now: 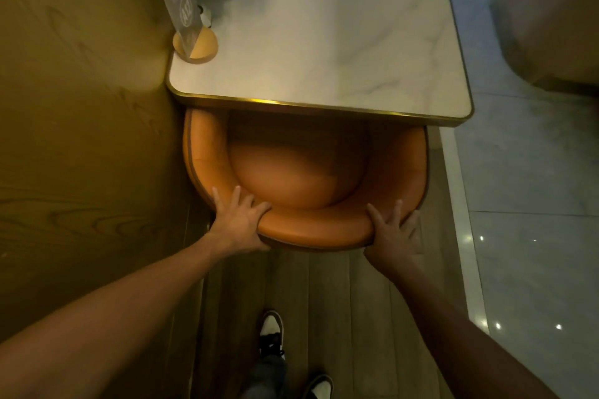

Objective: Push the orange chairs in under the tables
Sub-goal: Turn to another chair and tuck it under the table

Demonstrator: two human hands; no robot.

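Both arms outstretched; left hand point(240, 223), right hand point(393, 232) gripping orange chair point(311, 227) backrest.

Tight on the left, open on the right

The wood wall point(81, 139) hugs the orange chair point(304, 178) and table point(340, 42) edge, pinching the left hand point(238, 225); the tiled aisle point(534, 204) beside the right hand point(393, 233) lies open.

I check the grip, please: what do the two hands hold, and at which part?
Both hands hold the orange chair by its curved backrest: left hand near its left end, right hand near its right.
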